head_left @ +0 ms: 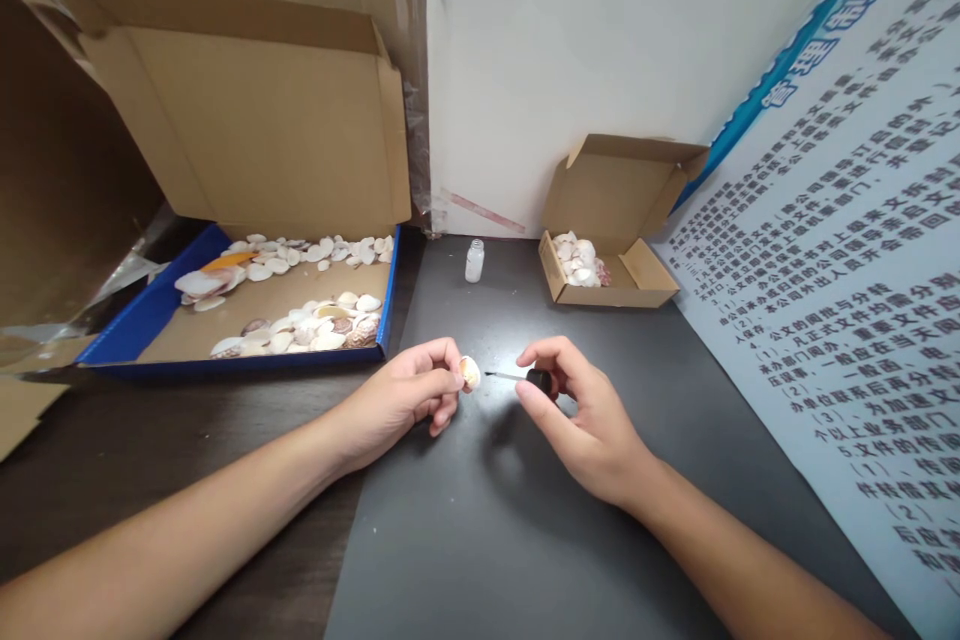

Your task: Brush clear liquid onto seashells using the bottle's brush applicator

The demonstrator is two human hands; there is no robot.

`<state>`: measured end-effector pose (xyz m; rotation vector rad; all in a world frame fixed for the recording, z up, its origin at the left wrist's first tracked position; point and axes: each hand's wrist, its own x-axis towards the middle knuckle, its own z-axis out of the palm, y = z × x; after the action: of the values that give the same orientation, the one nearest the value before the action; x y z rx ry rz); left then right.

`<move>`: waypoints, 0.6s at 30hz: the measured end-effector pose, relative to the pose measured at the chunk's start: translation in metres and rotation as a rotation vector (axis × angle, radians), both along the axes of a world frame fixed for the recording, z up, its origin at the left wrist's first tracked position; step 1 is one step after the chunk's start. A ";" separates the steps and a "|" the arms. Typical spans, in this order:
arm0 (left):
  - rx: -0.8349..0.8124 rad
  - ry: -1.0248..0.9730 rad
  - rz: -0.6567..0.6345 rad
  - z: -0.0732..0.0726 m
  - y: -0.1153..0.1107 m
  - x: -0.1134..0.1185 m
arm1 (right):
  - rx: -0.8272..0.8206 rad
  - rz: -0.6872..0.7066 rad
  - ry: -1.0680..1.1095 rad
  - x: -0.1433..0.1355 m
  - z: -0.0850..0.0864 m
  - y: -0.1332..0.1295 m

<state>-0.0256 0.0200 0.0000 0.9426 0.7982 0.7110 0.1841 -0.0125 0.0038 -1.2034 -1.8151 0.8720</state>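
Between the thumb and fingertips of my left hand [420, 386] is a small pale seashell [470, 375] with a yellowish-brown patch, held above the dark mat. My right hand [581, 410] grips the black cap of a thin brush [504, 376]. The brush's dark tip points left at the shell, with a small gap between them. Beyond both hands, a small glass bottle [474, 262] with whitish contents stands upright and uncapped on the mat.
At left, an open blue-edged cardboard box [274, 360] holds many shells in rows. A smaller open carton [615, 297] with a heap of shells sits at the back right. A white panel [600, 30] and a printed board [847, 250] bound the mat [465, 540].
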 end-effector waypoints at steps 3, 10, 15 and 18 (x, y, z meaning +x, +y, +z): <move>-0.004 -0.002 -0.002 0.000 0.000 0.001 | -0.006 0.037 0.038 0.001 0.000 0.000; -0.007 -0.001 0.004 0.001 -0.001 0.001 | 0.002 -0.005 -0.011 0.001 0.001 0.000; -0.012 -0.009 0.003 0.001 0.000 0.001 | 0.006 0.022 0.015 0.001 0.001 -0.001; -0.006 -0.001 -0.001 0.000 0.000 0.001 | 0.022 -0.026 -0.023 0.000 0.000 0.000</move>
<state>-0.0248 0.0200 0.0001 0.9372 0.7985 0.7072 0.1842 -0.0129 0.0035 -1.2255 -1.8188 0.8247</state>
